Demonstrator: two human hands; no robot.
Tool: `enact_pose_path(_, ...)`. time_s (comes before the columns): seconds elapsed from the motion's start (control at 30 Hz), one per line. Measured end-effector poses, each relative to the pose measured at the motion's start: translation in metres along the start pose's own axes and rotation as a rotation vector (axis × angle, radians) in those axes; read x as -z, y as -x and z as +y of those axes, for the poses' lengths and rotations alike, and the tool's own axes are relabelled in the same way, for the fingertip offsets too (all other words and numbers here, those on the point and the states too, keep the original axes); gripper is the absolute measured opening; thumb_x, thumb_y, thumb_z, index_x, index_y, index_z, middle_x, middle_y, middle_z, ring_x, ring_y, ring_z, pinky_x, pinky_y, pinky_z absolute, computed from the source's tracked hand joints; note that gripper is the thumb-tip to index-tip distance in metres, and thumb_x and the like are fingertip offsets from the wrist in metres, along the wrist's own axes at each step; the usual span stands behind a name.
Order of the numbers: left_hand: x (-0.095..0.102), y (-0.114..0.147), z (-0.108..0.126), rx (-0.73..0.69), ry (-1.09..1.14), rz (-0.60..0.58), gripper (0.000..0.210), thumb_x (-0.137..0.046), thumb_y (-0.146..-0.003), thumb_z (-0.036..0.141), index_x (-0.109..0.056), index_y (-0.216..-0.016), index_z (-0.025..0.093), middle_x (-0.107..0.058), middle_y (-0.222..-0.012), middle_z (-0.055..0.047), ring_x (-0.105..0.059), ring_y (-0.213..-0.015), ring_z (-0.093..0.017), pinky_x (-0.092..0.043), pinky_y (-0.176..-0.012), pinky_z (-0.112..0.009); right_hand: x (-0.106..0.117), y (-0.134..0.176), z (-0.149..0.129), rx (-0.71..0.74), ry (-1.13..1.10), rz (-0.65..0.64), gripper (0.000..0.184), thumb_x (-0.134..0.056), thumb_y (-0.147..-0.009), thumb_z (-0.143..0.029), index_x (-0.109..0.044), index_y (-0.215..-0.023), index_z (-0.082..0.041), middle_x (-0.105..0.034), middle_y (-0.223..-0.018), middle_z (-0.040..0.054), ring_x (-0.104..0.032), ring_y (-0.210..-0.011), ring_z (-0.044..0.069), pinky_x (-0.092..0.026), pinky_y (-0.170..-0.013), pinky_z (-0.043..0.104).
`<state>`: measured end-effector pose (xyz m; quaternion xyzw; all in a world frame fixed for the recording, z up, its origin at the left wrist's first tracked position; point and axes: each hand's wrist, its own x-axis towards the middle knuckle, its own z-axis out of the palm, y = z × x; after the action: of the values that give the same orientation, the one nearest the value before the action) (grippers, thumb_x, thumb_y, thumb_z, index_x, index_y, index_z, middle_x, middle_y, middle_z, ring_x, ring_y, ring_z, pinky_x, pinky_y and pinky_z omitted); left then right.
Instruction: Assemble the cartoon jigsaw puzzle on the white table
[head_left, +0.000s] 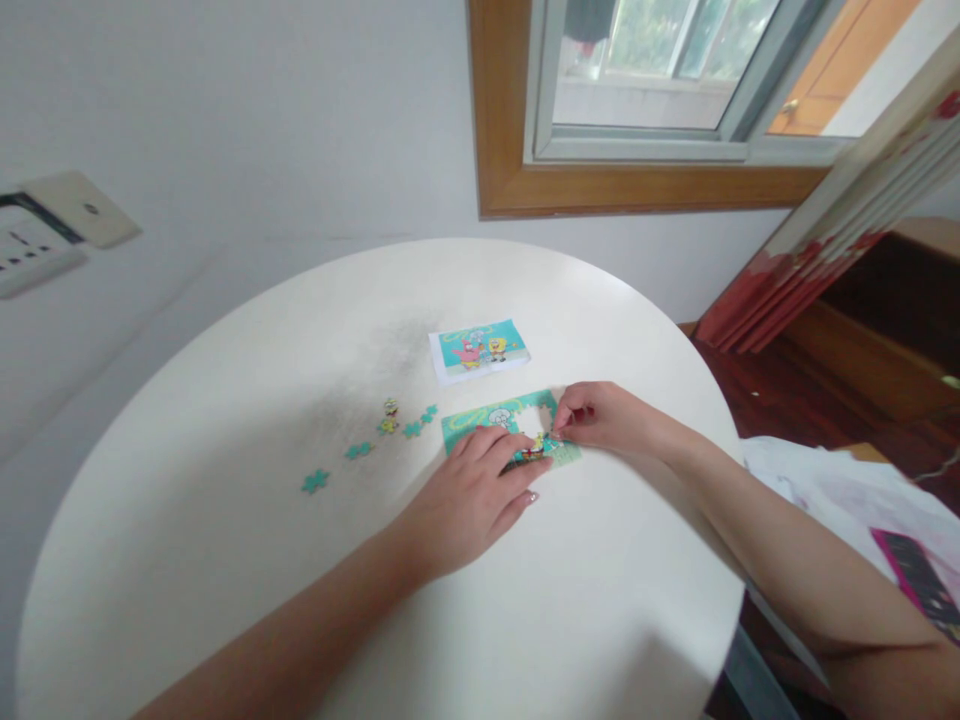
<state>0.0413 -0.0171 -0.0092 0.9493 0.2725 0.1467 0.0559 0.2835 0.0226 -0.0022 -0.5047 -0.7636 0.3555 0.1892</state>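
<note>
A partly assembled jigsaw puzzle (pixel 480 412), teal with cartoon figures, lies on the white round table (pixel 480 640). A pale gap shows in its upper right part. My left hand (pixel 480 490) rests across the lower part with fingers stretched out, hiding some of the picture. At the right edge of the puzzle, my right hand (pixel 592 415) pinches a small puzzle piece (pixel 551 435), mostly covered by the fingertips. Several loose pieces lie to the left, among them a teal piece (pixel 316 481) and a yellow piece (pixel 388 426).
Behind the puzzle lies a printed reference picture (pixel 480 350) on white paper, showing pink and yellow cartoon characters. A wall with a socket (pixel 37 240) and a wood-framed window (pixel 502 185) borders the table's far side. A red and white curtain (pixel 795 270) hangs at right.
</note>
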Motion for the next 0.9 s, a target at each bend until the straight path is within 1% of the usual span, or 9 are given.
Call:
enact_pose_path(0.07,0.0,0.0,0.0,-0.002,-0.003,-0.004,0.035,-0.048,-0.095,0.03,-0.056,-0.129,0.026,-0.056,-0.125,-0.008,-0.045,-0.118,-0.025,-0.039,-0.103,-0.046,0.002,0.001,-0.002,0.0,0.01,-0.005,0.01,-0.062,-0.072,-0.022,-0.071,-0.075,-0.018,-0.066,-0.072,0.0001,-0.053,-0.061,0.011,-0.04,-0.059,0.023)
enact_pose_path(0.13,0.0,0.001,0.0,-0.002,-0.006,-0.01,0.035,-0.047,-0.096,0.031,-0.056,-0.129,0.026,-0.055,-0.125,-0.008,-0.044,-0.118,-0.025,-0.039,-0.103,-0.046,0.007,0.002,-0.005,0.016,0.024,0.019,0.011,-0.062,-0.074,-0.023,-0.071,-0.076,-0.017,-0.065,-0.073,0.0007,-0.052,-0.063,0.011,-0.039,-0.059,0.023)
enact_pose_path(0.23,-0.001,0.001,0.0,-0.001,-0.005,-0.012,0.035,-0.046,-0.096,0.031,-0.056,-0.129,0.025,-0.055,-0.126,-0.008,-0.044,-0.118,-0.026,-0.039,-0.103,-0.046,0.016,0.005,-0.008,0.078,0.057,0.033,0.017,-0.059,-0.08,-0.025,-0.073,-0.084,-0.016,-0.063,-0.078,0.003,-0.053,-0.068,0.012,-0.041,-0.062,0.023)
enact_pose_path(0.33,0.0,0.0,0.0,0.0,-0.006,-0.003,0.034,-0.047,-0.096,0.031,-0.057,-0.128,0.025,-0.056,-0.125,-0.008,-0.045,-0.118,-0.025,-0.039,-0.102,-0.046,0.021,0.008,-0.007,0.141,0.077,-0.043,0.022,-0.059,-0.081,-0.022,-0.074,-0.097,-0.017,-0.062,-0.089,0.0054,-0.056,-0.074,0.013,-0.044,-0.066,0.024)
enact_pose_path(0.4,0.0,0.0,0.0,-0.003,-0.005,0.005,0.034,-0.048,-0.095,0.03,-0.057,-0.128,0.026,-0.056,-0.123,-0.008,-0.045,-0.117,-0.025,-0.04,-0.102,-0.045,0.021,0.008,-0.005,0.183,0.086,-0.088,0.024,-0.061,-0.079,-0.019,-0.073,-0.1,-0.019,-0.061,-0.092,0.0053,-0.057,-0.077,0.014,-0.046,-0.07,0.025)
enact_pose_path(0.5,0.001,-0.001,0.001,-0.005,0.001,0.008,0.034,-0.049,-0.095,0.03,-0.057,-0.128,0.027,-0.057,-0.123,-0.008,-0.046,-0.117,-0.025,-0.04,-0.101,-0.044,0.019,0.008,-0.004,0.213,0.1,-0.108,0.024,-0.063,-0.077,-0.017,-0.073,-0.098,-0.021,-0.059,-0.092,0.0046,-0.057,-0.079,0.014,-0.047,-0.075,0.027)
enact_pose_path(0.7,0.0,0.0,0.0,-0.004,0.001,-0.001,0.035,-0.048,-0.095,0.03,-0.056,-0.129,0.027,-0.056,-0.124,-0.008,-0.046,-0.117,-0.025,-0.04,-0.102,-0.045,0.017,0.007,-0.005,0.175,0.097,-0.104,0.019,-0.064,-0.076,-0.017,-0.073,-0.093,-0.019,-0.059,-0.092,0.0053,-0.056,-0.077,0.014,-0.048,-0.072,0.026)
enact_pose_path(0.9,0.0,0.0,0.0,-0.002,0.003,-0.004,0.035,-0.048,-0.095,0.03,-0.056,-0.129,0.026,-0.056,-0.124,-0.007,-0.045,-0.117,-0.025,-0.039,-0.103,-0.046,0.02,0.008,-0.008,0.169,0.095,-0.118,0.019,-0.064,-0.077,-0.019,-0.073,-0.093,-0.017,-0.059,-0.091,0.0055,-0.057,-0.077,0.014,-0.047,-0.072,0.026)
